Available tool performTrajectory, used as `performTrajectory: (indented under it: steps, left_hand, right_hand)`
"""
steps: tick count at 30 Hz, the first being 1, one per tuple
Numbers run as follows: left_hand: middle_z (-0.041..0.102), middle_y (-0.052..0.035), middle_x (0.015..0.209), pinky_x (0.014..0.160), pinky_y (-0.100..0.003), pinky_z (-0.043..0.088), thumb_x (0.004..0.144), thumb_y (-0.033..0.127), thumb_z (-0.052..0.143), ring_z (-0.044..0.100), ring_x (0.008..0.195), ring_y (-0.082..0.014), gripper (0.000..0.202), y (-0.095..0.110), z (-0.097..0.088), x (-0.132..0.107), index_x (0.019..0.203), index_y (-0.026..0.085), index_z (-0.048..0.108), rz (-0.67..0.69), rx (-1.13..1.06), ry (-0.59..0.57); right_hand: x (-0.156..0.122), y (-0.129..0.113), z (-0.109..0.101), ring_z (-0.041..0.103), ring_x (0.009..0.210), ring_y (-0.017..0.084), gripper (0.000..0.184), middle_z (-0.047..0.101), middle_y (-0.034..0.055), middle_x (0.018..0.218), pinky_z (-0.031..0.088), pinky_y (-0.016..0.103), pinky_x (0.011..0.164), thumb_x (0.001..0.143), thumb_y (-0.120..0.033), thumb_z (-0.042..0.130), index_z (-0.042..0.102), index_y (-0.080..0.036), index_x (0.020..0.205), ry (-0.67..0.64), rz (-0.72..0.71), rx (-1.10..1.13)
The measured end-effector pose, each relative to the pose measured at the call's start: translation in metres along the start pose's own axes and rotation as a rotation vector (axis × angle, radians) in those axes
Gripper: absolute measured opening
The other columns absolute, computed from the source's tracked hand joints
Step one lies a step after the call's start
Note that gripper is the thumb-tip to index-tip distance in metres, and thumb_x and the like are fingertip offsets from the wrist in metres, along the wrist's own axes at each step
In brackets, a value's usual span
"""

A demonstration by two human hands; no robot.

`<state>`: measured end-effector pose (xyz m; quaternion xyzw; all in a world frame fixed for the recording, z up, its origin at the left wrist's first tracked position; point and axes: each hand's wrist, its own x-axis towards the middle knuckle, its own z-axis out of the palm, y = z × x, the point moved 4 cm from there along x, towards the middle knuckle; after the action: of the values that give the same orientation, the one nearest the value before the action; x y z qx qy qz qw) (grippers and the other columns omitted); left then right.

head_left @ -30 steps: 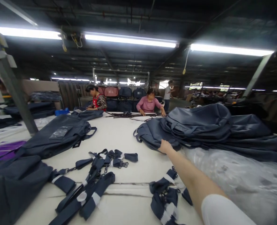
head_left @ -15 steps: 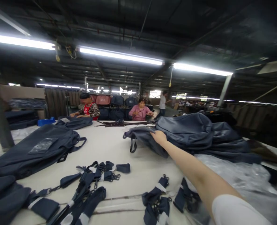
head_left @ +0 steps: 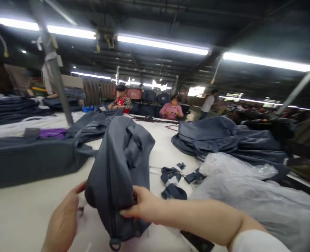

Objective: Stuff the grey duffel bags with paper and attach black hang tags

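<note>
A dark blue travel bag (head_left: 120, 175) is held up on end over the table in front of me. Its long zipper faces me, a strap handle shows on its upper right side, and a metal ring hangs at the lower end. My right hand (head_left: 141, 206) is closed on the bag's right side, with the thumb across the front. At the lower left edge, the fingers of my left hand (head_left: 64, 218) hold the bag. Some of those fingers are blurred or behind the fabric.
Several dark blue bags (head_left: 209, 134) are piled at the right, behind clear plastic wrapping (head_left: 238, 182). Bundled straps (head_left: 173, 180) lie near the middle. More dark bag fabric (head_left: 31, 161) covers the left. A metal post (head_left: 59, 84) rises there. People sit across the table.
My right hand has drawn the bag from the pile towards me and stood it on end. My left hand has come into view at it. The camera has turned left.
</note>
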<state>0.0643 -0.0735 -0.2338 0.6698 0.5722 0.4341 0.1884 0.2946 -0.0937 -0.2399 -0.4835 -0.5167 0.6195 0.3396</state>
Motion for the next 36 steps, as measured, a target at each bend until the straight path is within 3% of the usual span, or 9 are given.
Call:
performTrajectory:
  steps: [2,5,8,11,16,22,27,32,36]
  left_hand:
    - [0.071,-0.0042,0.103,0.083,-0.033,0.053,0.089,0.062,0.034,0.065,0.101,-0.0264,0.055,0.002,-0.007,-0.009,0.109,0.020,0.064,-0.007,-0.055,-0.012]
    - [0.071,-0.0063,0.077,0.067,-0.030,0.050,0.081,0.057,0.049,0.066,0.076,-0.0249,0.044,0.000,-0.013,-0.015,0.081,0.017,0.066,-0.095,0.058,-0.020]
    - [0.061,-0.0048,0.058,0.054,-0.028,0.041,0.080,0.047,0.044,0.057,0.056,-0.0201,0.035,-0.010,-0.023,-0.022,0.062,0.019,0.055,-0.167,0.188,0.015]
    - [0.057,-0.0037,0.055,0.052,-0.027,0.037,0.079,0.037,0.040,0.052,0.051,-0.0173,0.026,-0.013,-0.031,-0.026,0.063,0.020,0.051,-0.137,0.227,0.042]
    - [0.065,-0.0100,0.073,0.062,-0.030,0.041,0.081,0.027,0.040,0.061,0.069,-0.0223,0.021,0.045,-0.041,-0.015,0.071,0.017,0.055,0.174,0.474,0.038]
    - [0.068,-0.0093,0.085,0.070,-0.031,0.042,0.089,0.026,0.044,0.064,0.081,-0.0242,0.021,0.134,-0.025,0.003,0.085,0.014,0.061,0.518,0.639,-0.266]
    - [0.068,-0.0051,0.082,0.066,-0.028,0.040,0.095,0.031,0.043,0.064,0.079,-0.0211,0.026,0.139,0.005,0.012,0.083,0.017,0.061,0.512,0.436,-0.382]
    - [0.070,-0.0052,0.089,0.070,-0.033,0.043,0.095,0.030,0.043,0.065,0.084,-0.0241,0.023,0.151,0.028,0.002,0.090,0.019,0.062,0.607,0.510,-0.473]
    - [0.070,-0.0060,0.096,0.073,-0.036,0.047,0.094,0.023,0.042,0.066,0.088,-0.0265,0.021,0.164,0.039,-0.006,0.097,0.020,0.063,0.625,0.584,-0.507]
  right_hand:
    - [-0.008,0.039,0.043,0.054,0.060,0.012,0.038,0.061,-0.0018,0.078,0.046,0.025,0.052,0.062,-0.034,0.079,0.057,-0.019,0.088,0.029,0.025,-0.043]
    - [-0.015,0.050,0.070,0.047,0.058,0.010,0.031,0.051,-0.0057,0.065,0.042,0.024,0.057,0.068,-0.035,0.076,0.053,-0.019,0.081,0.167,-0.129,-0.234]
    - [-0.019,0.039,0.075,0.048,0.061,0.010,0.044,0.053,-0.0045,0.070,0.042,0.025,0.060,0.060,-0.042,0.083,0.056,-0.019,0.086,0.166,-0.231,-0.371]
    - [-0.029,0.027,0.075,0.052,0.070,0.011,0.049,0.055,0.0004,0.090,0.046,0.026,0.066,0.061,-0.043,0.083,0.057,-0.018,0.095,0.100,-0.328,-0.399]
    - [-0.052,0.021,0.078,0.053,0.074,0.013,0.028,0.052,0.0001,0.088,0.047,0.027,0.068,0.080,-0.029,0.064,0.049,-0.020,0.102,0.058,-0.440,-0.348]
    - [-0.072,0.025,0.069,0.052,0.079,0.014,0.015,0.051,0.0020,0.089,0.047,0.027,0.070,0.085,-0.024,0.052,0.045,-0.020,0.099,0.170,-0.555,-0.201]
    - [-0.075,0.040,0.050,0.058,0.081,0.016,0.019,0.057,0.0043,0.092,0.050,0.029,0.070,0.084,-0.026,0.056,0.047,-0.019,0.099,0.213,-0.420,-0.188]
    - [-0.088,0.035,0.025,0.061,0.076,0.018,0.033,0.063,0.0047,0.090,0.053,0.030,0.065,0.076,-0.028,0.067,0.052,-0.018,0.103,0.215,-0.359,-0.327]
    - [-0.121,0.000,-0.006,0.053,0.116,0.031,0.078,0.051,0.0156,0.129,0.054,0.044,0.087,0.068,-0.035,0.076,0.038,-0.019,0.135,0.679,-0.717,-0.476]
